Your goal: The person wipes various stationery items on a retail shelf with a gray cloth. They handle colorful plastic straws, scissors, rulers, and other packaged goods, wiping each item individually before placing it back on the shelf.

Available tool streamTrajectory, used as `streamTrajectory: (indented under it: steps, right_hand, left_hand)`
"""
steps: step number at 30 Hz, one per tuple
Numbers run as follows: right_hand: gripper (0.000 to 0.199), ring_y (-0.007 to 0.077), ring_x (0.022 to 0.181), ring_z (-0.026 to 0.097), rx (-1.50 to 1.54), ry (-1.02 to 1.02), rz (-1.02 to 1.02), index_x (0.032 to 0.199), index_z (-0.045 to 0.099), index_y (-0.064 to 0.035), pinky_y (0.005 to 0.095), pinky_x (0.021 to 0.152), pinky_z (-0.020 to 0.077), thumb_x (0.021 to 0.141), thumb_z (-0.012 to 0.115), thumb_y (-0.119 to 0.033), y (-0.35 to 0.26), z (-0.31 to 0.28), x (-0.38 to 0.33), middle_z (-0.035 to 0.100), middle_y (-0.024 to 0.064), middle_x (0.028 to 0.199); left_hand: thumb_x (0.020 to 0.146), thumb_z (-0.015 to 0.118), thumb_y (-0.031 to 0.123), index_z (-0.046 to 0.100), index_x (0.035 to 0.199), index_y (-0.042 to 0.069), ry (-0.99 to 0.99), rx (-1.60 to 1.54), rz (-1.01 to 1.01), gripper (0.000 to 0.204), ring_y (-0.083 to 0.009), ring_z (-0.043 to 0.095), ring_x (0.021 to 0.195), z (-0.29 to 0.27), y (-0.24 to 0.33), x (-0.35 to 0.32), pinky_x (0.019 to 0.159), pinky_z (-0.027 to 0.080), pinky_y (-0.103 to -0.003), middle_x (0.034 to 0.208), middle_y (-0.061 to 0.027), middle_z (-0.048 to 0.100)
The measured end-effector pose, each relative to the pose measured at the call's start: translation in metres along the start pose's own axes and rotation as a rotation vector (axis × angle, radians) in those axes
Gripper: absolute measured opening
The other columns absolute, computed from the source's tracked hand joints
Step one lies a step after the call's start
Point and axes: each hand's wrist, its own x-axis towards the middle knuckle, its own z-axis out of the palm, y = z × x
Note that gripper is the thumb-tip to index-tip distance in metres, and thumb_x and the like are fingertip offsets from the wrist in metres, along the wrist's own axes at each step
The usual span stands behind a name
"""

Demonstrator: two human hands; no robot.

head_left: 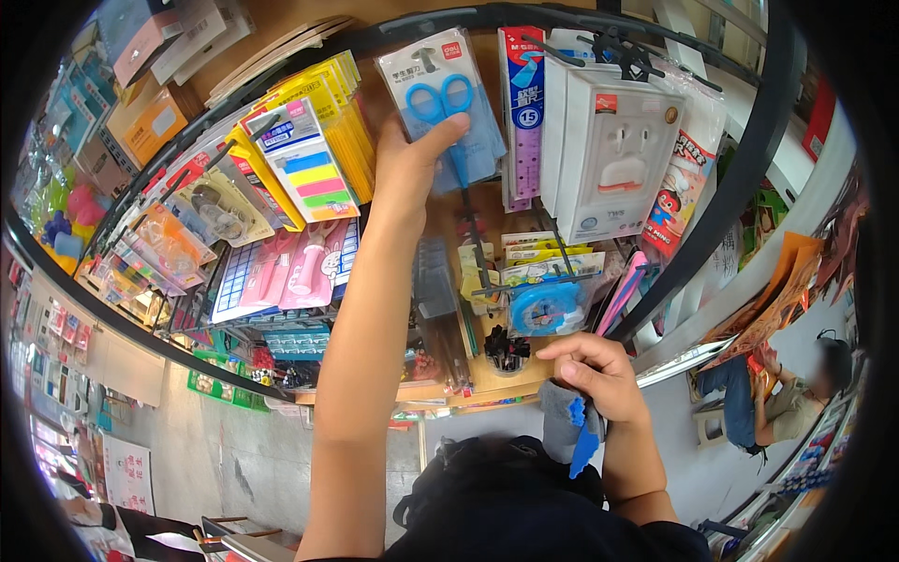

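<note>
Boxed earphones [618, 164] beside a purple ruler [526, 155]

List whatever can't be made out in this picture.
In the head view:
Fingers of the left hand, apart from the thumb: mostly hidden behind the flat clear-fronted packet of blue-handled scissors.
Upper end of the grey-and-blue fabric piece: covered by the right hand.
Fronts of the rear white boxes: mostly covered by the white earphone box.
Pink-and-grey box: cut off by the upper edge.

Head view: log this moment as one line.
left grip: holding flat, clear-fronted pack of blue-handled scissors | right grip: holding limp grey-and-blue item | nearby: white rectangular earphone box
</note>
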Motion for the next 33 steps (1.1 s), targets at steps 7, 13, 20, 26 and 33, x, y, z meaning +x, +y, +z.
streamTrajectory:
  steps: [7, 13, 20, 26, 33]
  right_hand:
    - [0.025, 0.0012, 0.062, 0.039, 0.008, -0.023, 0.013, 0.113, 0.065, 0.0021, 0.0192, 0.058, 0.0307, 0.094, 0.062, -0.013, 0.003, -0.002, -0.001, 0.049, -0.0072, 0.068]
    - [0.025, 0.0014, 0.063, 0.039, -0.011, -0.02, 0.008, 0.113, 0.065, 0.0022, 0.0196, 0.057, 0.031, 0.093, 0.062, -0.014, 0.004, -0.005, -0.003, 0.049, -0.0068, 0.069]
    - [0.021, 0.0016, 0.067, 0.046, -0.012, 0.054, 0.029, 0.109, 0.066, 0.0015, 0.0184, 0.061, 0.0367, 0.093, 0.062, -0.011, 0.001, -0.007, -0.004, 0.058, -0.0038, 0.077]
    - [0.006, 0.0074, 0.077, 0.052, 0.009, 0.457, -0.309, 0.091, 0.058, 0.0012, 0.0215, 0.069, 0.0425, 0.089, 0.058, -0.005, 0.007, -0.002, -0.01, 0.057, 0.0036, 0.088]
    - [0.024, 0.0255, 0.073, 0.057, -0.757, 0.328, -0.83, 0.086, 0.058, -0.0034, 0.0325, 0.063, 0.0468, 0.07, 0.077, -0.005, -0.008, 0.043, 0.029, 0.056, 0.0101, 0.083]
  left_hand:
    - [0.079, 0.076, 0.014, 0.058, 0.117, 0.001, -0.128, -0.196, -0.012, 0.043, -0.0185, 0.064, 0.095, 0.003, 0.006, -0.005, 0.085, 0.054, -0.037, 0.107, -0.0086, 0.066]
    - [0.079, 0.076, 0.014, 0.06, 0.113, 0.0, -0.114, -0.217, 0.034, 0.04, -0.0182, 0.066, 0.092, 0.007, 0.015, -0.038, 0.08, 0.056, -0.034, 0.102, -0.0087, 0.067]
    - [0.074, 0.084, 0.017, 0.059, 0.115, -0.002, -0.193, -0.077, 0.12, 0.052, -0.0169, 0.065, 0.092, 0.008, 0.045, -0.109, 0.083, 0.055, -0.033, 0.105, -0.0093, 0.067]
    - [0.079, 0.079, 0.007, 0.055, 0.124, -0.002, -0.259, 0.114, -0.24, 0.052, -0.0125, 0.059, 0.1, -0.01, 0.001, -0.184, 0.089, 0.05, -0.031, 0.112, -0.0071, 0.065]
    - [0.078, 0.073, 0.002, 0.054, 0.124, -0.001, -0.209, 0.274, -0.269, 0.05, -0.0167, 0.059, 0.101, -0.005, -0.061, -0.229, 0.091, 0.048, -0.033, 0.11, -0.0082, 0.064]
